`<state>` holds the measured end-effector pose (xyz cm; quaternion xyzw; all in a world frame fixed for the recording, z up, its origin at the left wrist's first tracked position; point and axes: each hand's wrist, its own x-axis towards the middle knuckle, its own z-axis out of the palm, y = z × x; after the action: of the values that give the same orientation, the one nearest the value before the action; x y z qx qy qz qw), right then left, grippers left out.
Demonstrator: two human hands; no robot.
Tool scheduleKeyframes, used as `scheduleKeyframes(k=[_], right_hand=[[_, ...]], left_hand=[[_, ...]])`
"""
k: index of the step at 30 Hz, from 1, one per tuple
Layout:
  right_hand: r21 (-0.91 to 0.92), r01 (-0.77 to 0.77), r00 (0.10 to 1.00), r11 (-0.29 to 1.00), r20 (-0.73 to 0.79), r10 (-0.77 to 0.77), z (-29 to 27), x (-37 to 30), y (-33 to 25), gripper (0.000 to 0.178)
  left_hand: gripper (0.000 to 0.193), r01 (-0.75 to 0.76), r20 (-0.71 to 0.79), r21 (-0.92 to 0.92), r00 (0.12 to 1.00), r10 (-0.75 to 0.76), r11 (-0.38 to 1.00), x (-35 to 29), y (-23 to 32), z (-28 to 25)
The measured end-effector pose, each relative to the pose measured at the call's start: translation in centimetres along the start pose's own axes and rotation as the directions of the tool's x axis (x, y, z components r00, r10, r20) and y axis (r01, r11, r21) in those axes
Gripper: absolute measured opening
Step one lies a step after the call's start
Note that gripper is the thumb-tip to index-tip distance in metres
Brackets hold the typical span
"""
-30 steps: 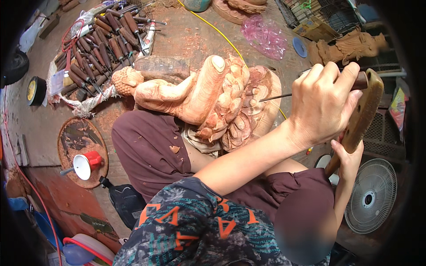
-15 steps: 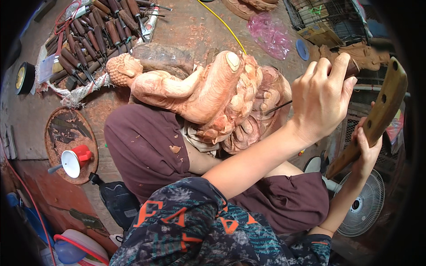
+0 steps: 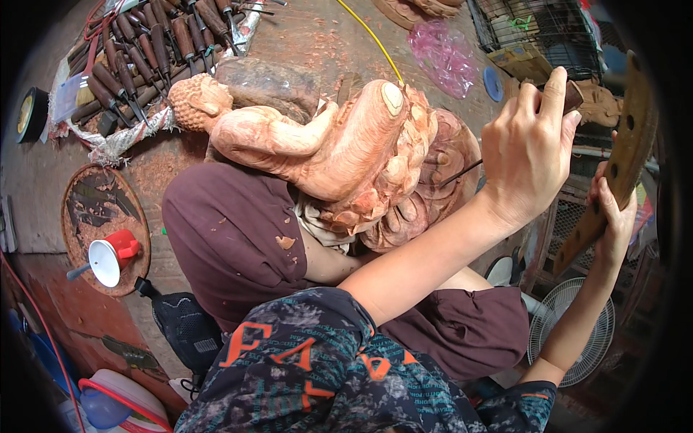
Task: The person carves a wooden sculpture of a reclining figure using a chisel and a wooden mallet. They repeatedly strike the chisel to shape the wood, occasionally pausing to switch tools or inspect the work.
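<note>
A carved wooden figure point(image 3: 310, 144) lies on its side across the floor in front of my crossed legs, its curly-patterned head to the left. My left hand point(image 3: 525, 151) is wrapped round the wooden handle of a chisel point(image 3: 462, 172); the thin dark blade slants down-left to the swirled carving of the figure's base point(image 3: 451, 148). Farther right, my right hand point(image 3: 613, 213) grips a flat wooden mallet point(image 3: 622, 159) with holes along it. The mallet is raised, apart from the chisel handle. Part of the chisel is hidden behind my left hand.
Many wooden-handled carving tools point(image 3: 155, 43) lie on a sack at upper left. A red-and-white mug point(image 3: 106, 262) stands on a round tray point(image 3: 72, 209) at left. A fan point(image 3: 574, 325) is at lower right, a wire cage point(image 3: 534, 32) at upper right. Pink plastic point(image 3: 442, 58) lies behind.
My right hand has moved outward to the right, with the mallet swung farther from the chisel. My left hand keeps its hold on the chisel; the whole view has shifted slightly.
</note>
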<state>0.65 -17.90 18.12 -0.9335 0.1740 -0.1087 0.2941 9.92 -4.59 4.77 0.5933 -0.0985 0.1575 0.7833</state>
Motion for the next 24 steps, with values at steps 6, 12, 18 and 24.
scheduleKeyframes(k=[6,12,18,24], right_hand=[[-0.003,-0.031,0.999,1.000,0.039,0.031,-0.1,0.3,-0.2,0.056],[-0.311,-0.063,0.995,0.948,0.050,0.082,-1.2,1.2,1.4,0.049],[-0.414,-0.098,0.993,0.905,0.013,0.114,-1.5,0.3,1.1,0.042],[-0.386,-0.051,0.999,0.921,-0.015,0.049,-0.7,-0.8,1.0,0.041]], left_hand=[[0.040,0.046,0.008,-0.014,0.999,-0.046,0.999,0.0,-0.3,0.4],[0.037,0.108,0.018,0.035,0.994,-0.109,0.994,0.3,-1.1,0.8],[0.036,0.115,0.060,0.039,0.991,-0.117,0.993,-0.1,-0.9,1.0],[0.035,0.075,0.067,0.028,0.995,-0.077,0.997,-0.7,-0.8,0.9]])
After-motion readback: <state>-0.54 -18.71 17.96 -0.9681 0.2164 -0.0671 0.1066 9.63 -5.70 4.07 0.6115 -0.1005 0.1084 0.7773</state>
